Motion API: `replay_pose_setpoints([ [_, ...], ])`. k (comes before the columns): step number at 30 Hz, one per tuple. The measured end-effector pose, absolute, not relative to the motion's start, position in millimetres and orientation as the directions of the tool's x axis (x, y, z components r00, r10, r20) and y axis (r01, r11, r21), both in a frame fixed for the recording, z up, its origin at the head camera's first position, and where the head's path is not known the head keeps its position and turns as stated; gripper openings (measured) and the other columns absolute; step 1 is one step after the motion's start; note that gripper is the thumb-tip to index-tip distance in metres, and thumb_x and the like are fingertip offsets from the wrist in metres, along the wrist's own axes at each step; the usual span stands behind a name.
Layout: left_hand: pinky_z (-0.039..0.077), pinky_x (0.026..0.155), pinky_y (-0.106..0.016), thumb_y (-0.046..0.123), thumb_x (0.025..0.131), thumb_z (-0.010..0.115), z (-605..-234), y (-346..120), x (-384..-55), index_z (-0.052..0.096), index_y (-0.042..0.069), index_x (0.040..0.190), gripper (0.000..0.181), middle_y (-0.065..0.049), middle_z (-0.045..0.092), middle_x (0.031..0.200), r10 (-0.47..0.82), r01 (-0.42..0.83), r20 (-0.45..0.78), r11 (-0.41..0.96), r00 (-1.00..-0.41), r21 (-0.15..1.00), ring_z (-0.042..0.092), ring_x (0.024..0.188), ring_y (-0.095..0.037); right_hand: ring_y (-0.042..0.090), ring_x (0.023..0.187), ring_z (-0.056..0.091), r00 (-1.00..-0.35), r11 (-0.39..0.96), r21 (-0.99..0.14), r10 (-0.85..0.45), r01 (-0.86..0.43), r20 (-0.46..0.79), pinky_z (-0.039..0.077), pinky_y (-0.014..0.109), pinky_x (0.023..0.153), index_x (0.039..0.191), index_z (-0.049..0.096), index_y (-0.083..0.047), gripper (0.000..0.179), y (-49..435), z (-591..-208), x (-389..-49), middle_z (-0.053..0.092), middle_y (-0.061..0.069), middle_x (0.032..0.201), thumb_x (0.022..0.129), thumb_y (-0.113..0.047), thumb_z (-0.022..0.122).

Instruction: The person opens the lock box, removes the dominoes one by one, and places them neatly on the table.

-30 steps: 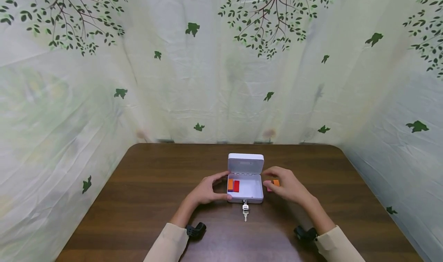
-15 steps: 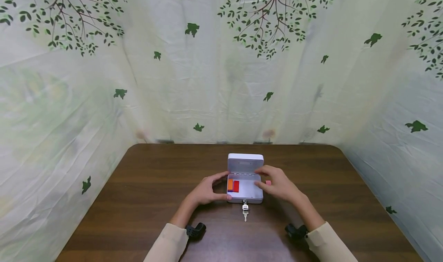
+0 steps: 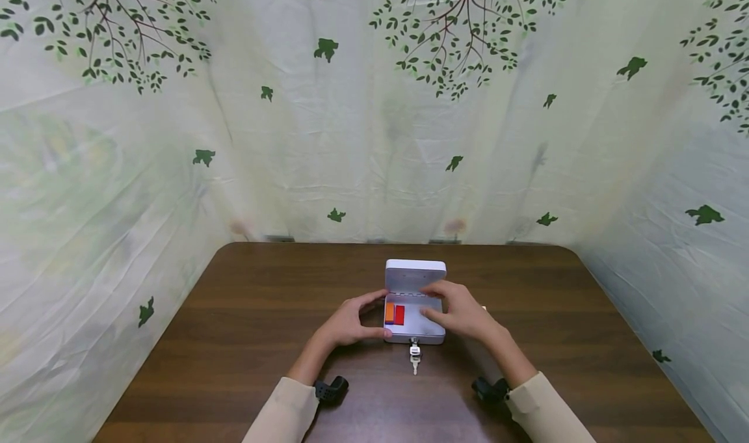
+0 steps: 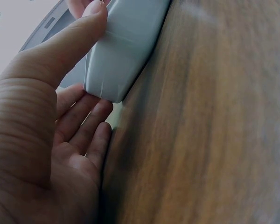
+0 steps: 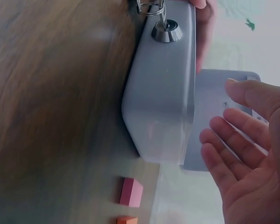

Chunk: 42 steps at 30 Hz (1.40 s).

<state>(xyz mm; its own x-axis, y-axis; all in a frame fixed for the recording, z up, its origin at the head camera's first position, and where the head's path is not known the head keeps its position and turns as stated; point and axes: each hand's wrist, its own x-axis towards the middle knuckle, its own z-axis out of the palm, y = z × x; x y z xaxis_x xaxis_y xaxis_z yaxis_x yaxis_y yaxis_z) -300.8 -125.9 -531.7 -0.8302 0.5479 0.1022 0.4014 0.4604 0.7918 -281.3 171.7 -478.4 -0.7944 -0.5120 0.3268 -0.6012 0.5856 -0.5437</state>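
A white metal lock box (image 3: pixel 430 340) stands at mid-table with its lid (image 3: pixel 415 277) raised. Inside, along its left side, lie an orange block (image 3: pixel 389 313) and a red block (image 3: pixel 400 315). My left hand (image 3: pixel 348 322) holds the box from the left, thumb at the front corner and fingers towards the back. My right hand (image 3: pixel 465 309) reaches over the right half of the box. In the right wrist view its thumb stands apart from the fingers, with nothing between them. A key (image 3: pixel 416 358) hangs from the front lock (image 5: pixel 167 31).
To the right of the box, a pink block (image 5: pixel 131 192) and another orange block (image 5: pixel 127 220) rest on the table, mostly hidden behind my right hand in the head view. Brown wood table (image 3: pixel 281 287) surrounds the box; a leaf-patterned curtain (image 3: pixel 374 137) hangs behind it.
My right hand has moved left, from over the pink and orange blocks beside the box to over the box's interior. My left hand and the box have stayed put.
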Motion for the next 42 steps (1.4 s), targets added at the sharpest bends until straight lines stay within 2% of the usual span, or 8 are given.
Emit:
replay_pose_setpoints([
  [4,0.037,0.122,-0.048,0.050,0.079,0.087,-530.2,-126.3,-299.7,0.045,0.026,0.156,0.091,0.002,0.050,0.158,0.541,0.390,0.084,0.481,-0.837,0.785,0.048,0.146,-0.021,0.032,0.108,0.071,-0.791,0.575,-0.553,-0.519,-0.603,0.324,0.057,0.048,0.096,0.123,0.070,-0.001,0.038,165.6,-480.0,-283.3,0.074,0.015,0.117,0.091,-0.020,0.078],
  [9,0.038,0.121,-0.051,0.049,0.080,0.086,-530.0,-126.7,-299.2,0.045,0.023,0.157,0.091,-0.001,0.050,0.158,0.548,0.403,0.098,0.471,-0.831,0.785,0.049,0.145,-0.025,0.033,0.110,0.070,-0.799,0.565,-0.581,-0.524,-0.586,0.296,0.056,0.050,0.098,0.125,0.069,-0.001,0.040,160.6,-482.1,-284.5,0.073,0.015,0.120,0.092,-0.021,0.077],
  [24,0.038,0.121,-0.052,0.046,0.081,0.086,-528.2,-126.2,-298.3,0.045,0.021,0.156,0.089,-0.002,0.051,0.157,0.553,0.407,0.109,0.452,-0.826,0.794,0.049,0.144,-0.026,0.029,0.110,0.069,-0.798,0.585,-0.559,-0.534,-0.587,0.278,0.056,0.048,0.099,0.126,0.069,-0.002,0.042,154.1,-485.8,-288.5,0.074,0.013,0.120,0.091,-0.024,0.078],
  [42,0.038,0.121,-0.048,0.046,0.080,0.088,-532.9,-126.8,-301.7,0.046,0.023,0.156,0.089,0.002,0.052,0.156,0.552,0.411,0.113,0.453,-0.826,0.791,0.050,0.144,-0.019,0.029,0.110,0.069,-0.771,0.575,-0.543,-0.585,-0.612,0.250,0.056,0.047,0.100,0.128,0.068,0.000,0.047,142.3,-491.3,-294.0,0.073,0.014,0.121,0.089,-0.023,0.079],
])
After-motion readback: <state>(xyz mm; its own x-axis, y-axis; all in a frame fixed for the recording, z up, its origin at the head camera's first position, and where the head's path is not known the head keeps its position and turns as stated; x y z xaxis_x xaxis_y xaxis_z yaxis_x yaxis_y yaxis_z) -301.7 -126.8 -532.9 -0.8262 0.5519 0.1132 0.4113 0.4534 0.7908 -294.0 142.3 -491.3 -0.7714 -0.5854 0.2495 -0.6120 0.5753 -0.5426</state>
